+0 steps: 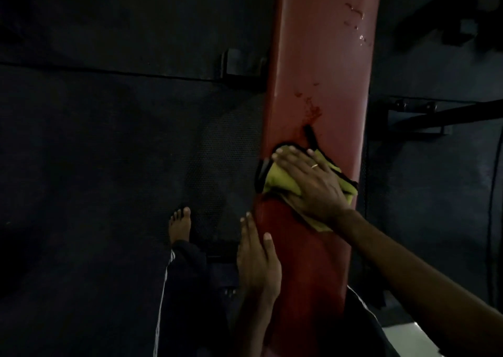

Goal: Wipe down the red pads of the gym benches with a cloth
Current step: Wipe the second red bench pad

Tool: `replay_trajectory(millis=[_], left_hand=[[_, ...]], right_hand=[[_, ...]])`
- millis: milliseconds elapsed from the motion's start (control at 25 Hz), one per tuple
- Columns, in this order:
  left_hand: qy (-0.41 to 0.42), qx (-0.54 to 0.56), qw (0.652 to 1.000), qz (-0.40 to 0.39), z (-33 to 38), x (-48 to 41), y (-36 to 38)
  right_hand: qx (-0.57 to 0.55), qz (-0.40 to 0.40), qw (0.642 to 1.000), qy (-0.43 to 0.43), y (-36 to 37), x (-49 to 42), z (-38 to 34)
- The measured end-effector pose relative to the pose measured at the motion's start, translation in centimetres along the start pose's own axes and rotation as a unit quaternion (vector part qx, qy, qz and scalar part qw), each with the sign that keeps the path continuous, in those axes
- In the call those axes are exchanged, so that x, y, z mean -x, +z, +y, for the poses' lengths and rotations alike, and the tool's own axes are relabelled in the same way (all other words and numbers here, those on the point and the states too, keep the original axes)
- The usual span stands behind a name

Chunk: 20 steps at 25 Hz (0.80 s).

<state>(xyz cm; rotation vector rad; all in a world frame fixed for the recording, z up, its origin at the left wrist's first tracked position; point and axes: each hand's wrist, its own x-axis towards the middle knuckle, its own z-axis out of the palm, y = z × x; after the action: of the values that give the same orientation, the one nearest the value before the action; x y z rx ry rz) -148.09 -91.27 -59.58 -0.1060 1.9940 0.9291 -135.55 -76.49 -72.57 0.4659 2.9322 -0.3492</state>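
Note:
A long red bench pad [324,65] runs from the top of the head view down toward me. A yellow-green cloth with dark edging [280,178] lies bunched on the pad near its middle. My right hand [310,182] presses flat on the cloth, fingers spread, a ring on one finger. My left hand [258,261] rests against the pad's left edge lower down, fingers extended, holding nothing. Wet marks and droplets show on the pad above the cloth. A dark tear in the pad sits just above the cloth.
Dark rubber flooring [109,152] surrounds the bench. My bare foot [180,224] and a dark trouser leg with white stripes stand left of the pad. Black bench frame brackets [242,65] stick out at left, and a black metal bar [424,114] at right.

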Motion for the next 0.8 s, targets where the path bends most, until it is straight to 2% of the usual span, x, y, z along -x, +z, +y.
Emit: replay_trajectory(millis=[40,120,160,200,280,320,360,480,520,680,800], left_hand=[[0.043,-0.015,0.998,0.034,-2.9,-1.1,1.6],[0.113,-0.067,0.991,-0.006,-6.5,-2.9,5.7],[0.124,-0.073,0.989,-0.013,-7.9,-4.3,7.6],[0.12,-0.075,0.99,-0.004,-8.9,-5.7,9.3],[0.133,-0.088,0.984,0.075,-8.7,-6.6,11.0],[0.14,-0.091,0.981,0.1,-8.8,-6.7,11.6],[0.143,-0.091,0.98,0.101,-8.6,-6.8,12.0],[0.12,-0.07,0.987,0.085,-8.6,-7.7,12.4],[0.11,-0.071,0.987,0.097,-8.7,-8.4,12.7],[0.117,-0.091,0.976,0.161,-9.1,-9.1,13.4],[0.149,-0.086,0.97,0.173,-9.5,-9.2,13.5]], right_hand=[[-0.023,0.033,0.997,0.063,0.0,-0.7,0.4],[-0.069,0.096,0.975,0.19,0.4,-2.2,-0.3],[-0.084,0.107,0.967,0.214,0.6,-2.7,-0.6],[-0.084,0.095,0.973,0.192,0.7,-2.7,-0.7],[-0.06,0.047,0.994,0.073,0.5,-2.3,1.2],[-0.049,0.036,0.997,0.041,0.1,-2.6,3.0],[-0.046,0.04,0.997,0.048,-0.3,-3.2,4.6],[-0.059,0.082,0.983,0.151,-0.7,-4.1,5.8],[-0.056,0.085,0.985,0.142,-0.5,-4.0,5.0],[-0.041,0.057,0.998,0.002,0.4,-2.4,4.1],[-0.048,0.076,0.995,0.045,0.0,-5.0,5.5]])
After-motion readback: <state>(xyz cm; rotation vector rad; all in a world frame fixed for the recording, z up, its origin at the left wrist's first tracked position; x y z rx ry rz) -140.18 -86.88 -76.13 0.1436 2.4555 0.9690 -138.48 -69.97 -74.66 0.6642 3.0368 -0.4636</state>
